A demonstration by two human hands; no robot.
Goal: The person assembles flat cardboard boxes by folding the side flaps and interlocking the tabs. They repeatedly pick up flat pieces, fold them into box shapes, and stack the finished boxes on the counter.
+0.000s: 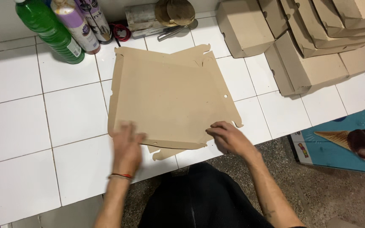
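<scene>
Cardboard blank (170, 97), flat and brown, lies on the white tiled counter (17, 118), its near edge overhanging the counter's front. A second blank shows just beneath it at the near edge. Left hand (126, 145) rests on the near left corner; it is blurred, and whether its fingers are spread or closed cannot be told. Right hand (229, 137) lies on the near right corner, fingers together and curled down onto the edge flap, pressing rather than pinching.

Folded boxes (309, 38) are stacked at the far right, well apart from the hands. Green bottle (51, 29) and two other bottles stand at the far left, near the blank's far corner.

Risks, as judged: the two sheets may shift together, since the lower one sits loose under the upper. The overhanging edge may sag or slide off toward the floor if pressure is uneven. A sweep of the blank could knock the nearby bottles.
</scene>
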